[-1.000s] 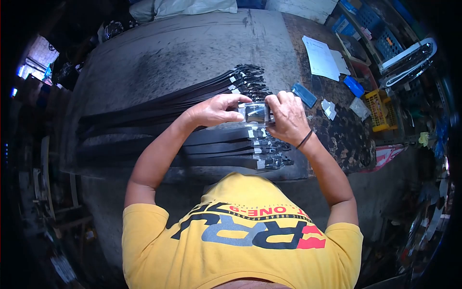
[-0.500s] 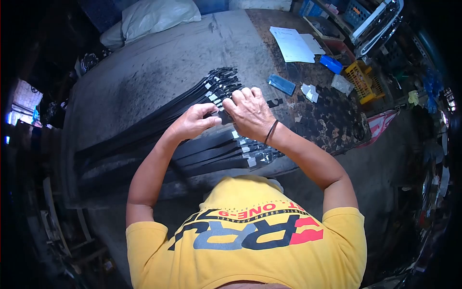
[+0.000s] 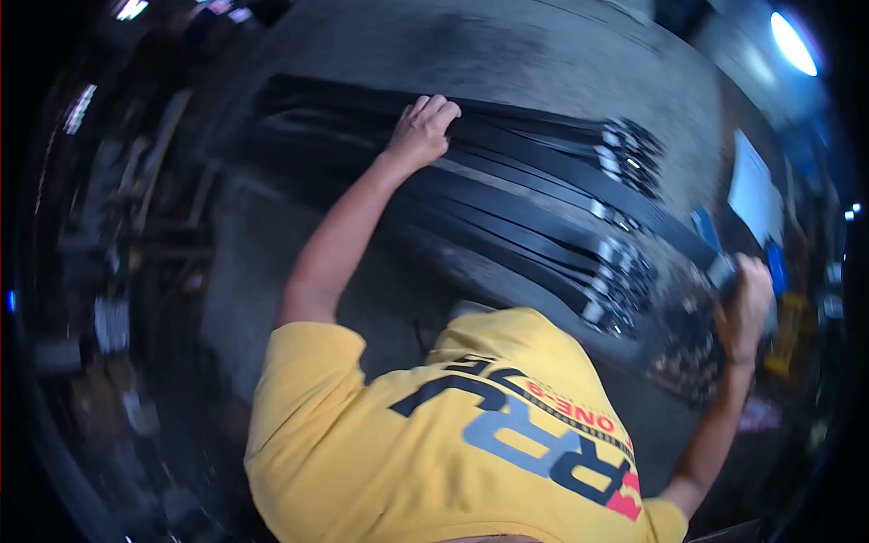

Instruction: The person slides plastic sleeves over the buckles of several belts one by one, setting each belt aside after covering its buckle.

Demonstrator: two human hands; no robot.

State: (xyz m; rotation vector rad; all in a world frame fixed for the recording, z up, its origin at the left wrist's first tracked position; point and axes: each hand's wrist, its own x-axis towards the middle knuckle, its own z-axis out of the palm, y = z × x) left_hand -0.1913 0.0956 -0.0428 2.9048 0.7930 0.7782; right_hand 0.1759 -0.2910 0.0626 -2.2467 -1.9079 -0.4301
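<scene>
Many black belts [image 3: 543, 213] with metal buckles lie side by side on a grey worktable [image 3: 507, 54]. My left hand [image 3: 421, 127] is stretched far out to the left, fingers curled over the strap end of one black belt [image 3: 579, 176]. My right hand [image 3: 747, 303] is far out to the right, closed around the buckle end [image 3: 722, 270] of that belt. The strap runs taut between both hands across the pile. The picture is blurred by head motion.
A white sheet of paper [image 3: 753, 195] and a small blue object [image 3: 704, 226] lie on the table beyond the buckles. A yellow crate [image 3: 789, 335] shows at the right edge. Dark clutter fills the floor at the left.
Both hands were together at a buckle in the middle of the pile. They have now spread wide apart along one belt, and my head has swung so the view is tilted and blurred.
</scene>
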